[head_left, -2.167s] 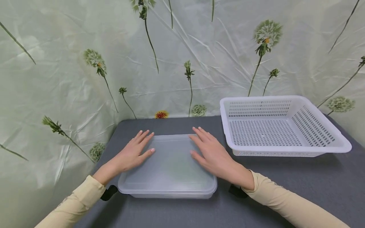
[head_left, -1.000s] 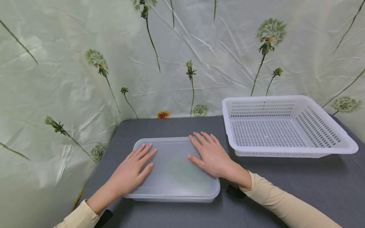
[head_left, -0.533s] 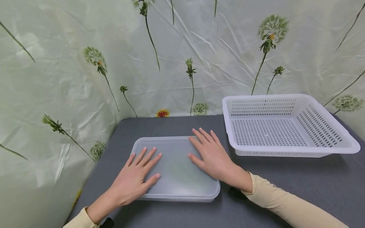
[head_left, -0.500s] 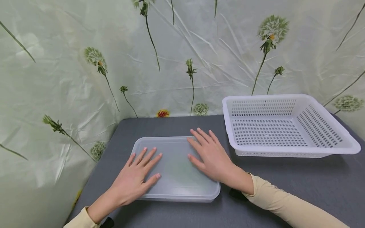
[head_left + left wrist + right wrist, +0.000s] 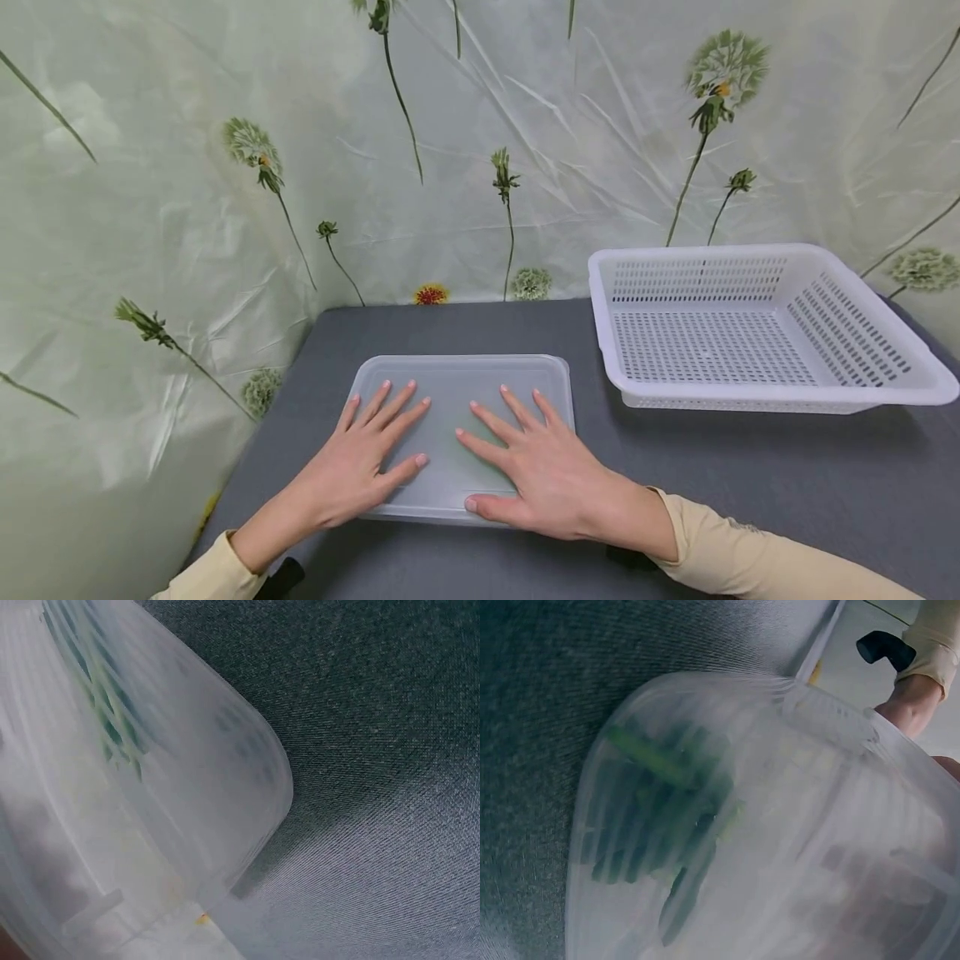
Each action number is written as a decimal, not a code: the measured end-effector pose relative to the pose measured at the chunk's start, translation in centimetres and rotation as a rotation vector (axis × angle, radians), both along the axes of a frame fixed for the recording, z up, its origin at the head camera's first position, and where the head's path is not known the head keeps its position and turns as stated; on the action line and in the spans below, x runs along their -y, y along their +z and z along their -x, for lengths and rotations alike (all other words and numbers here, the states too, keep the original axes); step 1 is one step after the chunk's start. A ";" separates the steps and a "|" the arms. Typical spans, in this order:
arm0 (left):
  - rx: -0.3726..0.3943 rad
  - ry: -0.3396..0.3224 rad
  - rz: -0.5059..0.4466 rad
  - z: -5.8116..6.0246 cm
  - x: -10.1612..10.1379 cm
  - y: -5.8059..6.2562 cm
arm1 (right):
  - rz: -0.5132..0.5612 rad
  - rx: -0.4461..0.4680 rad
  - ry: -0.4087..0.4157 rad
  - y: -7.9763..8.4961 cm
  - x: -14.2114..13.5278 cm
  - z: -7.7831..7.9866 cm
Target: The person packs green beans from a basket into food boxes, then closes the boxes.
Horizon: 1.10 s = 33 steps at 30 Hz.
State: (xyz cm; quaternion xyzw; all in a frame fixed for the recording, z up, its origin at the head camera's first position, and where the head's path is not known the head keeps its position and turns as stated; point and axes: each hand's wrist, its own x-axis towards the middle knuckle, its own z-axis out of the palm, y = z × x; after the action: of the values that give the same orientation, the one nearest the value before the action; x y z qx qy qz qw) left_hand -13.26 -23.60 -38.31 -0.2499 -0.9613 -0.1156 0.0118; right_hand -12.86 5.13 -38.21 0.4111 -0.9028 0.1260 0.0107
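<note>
A translucent plastic food container with a flat lid [image 5: 457, 373] rests on the table in the head view. My left hand [image 5: 352, 471] lies over the lid's left side with its fingers spread. Over the right half is my right hand [image 5: 551, 479], fingers also spread and its thumb along the lid's near edge. Through the container's cloudy wall, dark green pieces [image 5: 656, 802] show in the right wrist view. In the left wrist view, thin green strands [image 5: 112, 712] show inside the container. The wall blurs what exactly they are.
A white perforated basket [image 5: 750, 393] stands at the right rear of the table, with nothing seen in it. Grey cloth covers the table [image 5: 465, 329]. Behind it hangs a flower-printed sheet [image 5: 450, 225]. A black wrist device [image 5: 283, 577] sits under the left cuff.
My right hand has come nearer and to the left, from the far right of the lid to its near right part. Earlier, my left hand slid nearer along the left side.
</note>
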 end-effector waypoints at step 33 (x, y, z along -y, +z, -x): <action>-0.021 -0.011 -0.045 6.6 1.5 0.6 | 0.009 -0.076 -0.228 0.3 -0.4 5.0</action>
State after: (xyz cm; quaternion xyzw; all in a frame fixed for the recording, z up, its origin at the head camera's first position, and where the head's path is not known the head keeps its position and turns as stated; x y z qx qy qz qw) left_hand -19.85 -25.09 -37.73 -0.2561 -0.9569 -0.1345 0.0271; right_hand -17.84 5.53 -37.92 0.3101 -0.9421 0.1122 0.0611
